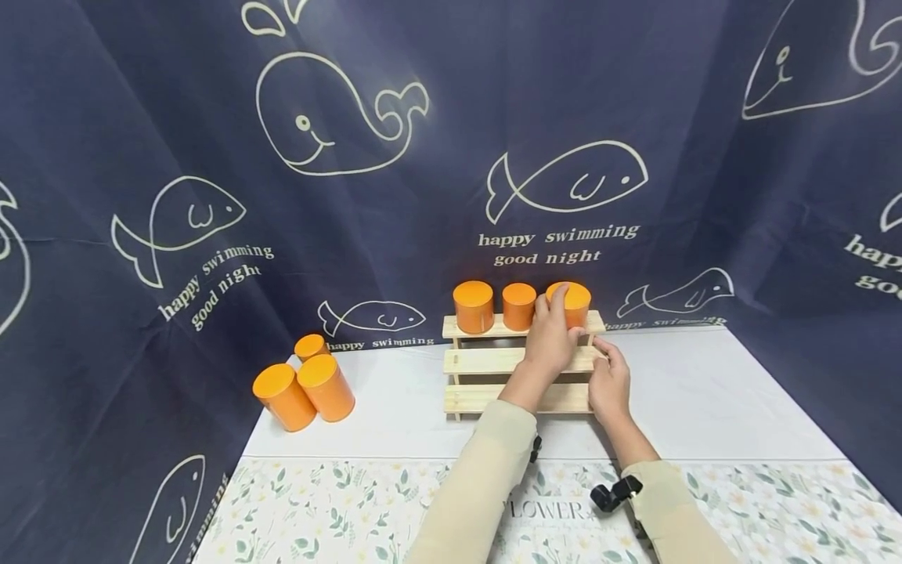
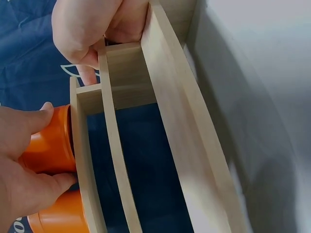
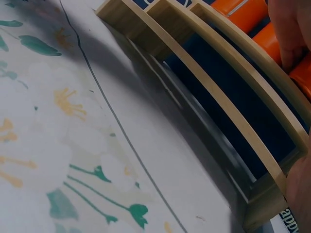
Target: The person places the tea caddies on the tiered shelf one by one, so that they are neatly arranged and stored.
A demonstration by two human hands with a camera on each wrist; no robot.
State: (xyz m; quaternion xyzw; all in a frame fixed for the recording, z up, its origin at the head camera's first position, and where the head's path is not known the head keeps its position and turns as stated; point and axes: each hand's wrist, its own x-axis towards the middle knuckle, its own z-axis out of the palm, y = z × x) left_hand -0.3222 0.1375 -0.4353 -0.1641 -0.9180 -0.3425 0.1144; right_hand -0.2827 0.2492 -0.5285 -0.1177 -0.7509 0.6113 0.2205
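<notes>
A three-tier wooden rack (image 1: pixel 486 360) stands on the white surface. Along its top step sit three orange lidded canisters: one at the left end (image 1: pixel 474 307), a smaller one in the middle (image 1: pixel 518 305) and one at the right end (image 1: pixel 576 301). My left hand (image 1: pixel 553 341) grips the right-end canister, thumb and fingers on either side of it, as the left wrist view shows with the canister (image 2: pixel 48 145) against the top step. Holding the rack's right side is my right hand (image 1: pixel 610 384), its fingers bent around the wood (image 2: pixel 126 73).
Three more orange canisters, one at the back (image 1: pixel 310 346) and two in front (image 1: pixel 285 398), stand together at the left. A dark blue curtain (image 1: pixel 423 235) with fish drawings hangs behind. A floral cloth (image 1: pixel 338 509) covers the near part of the table.
</notes>
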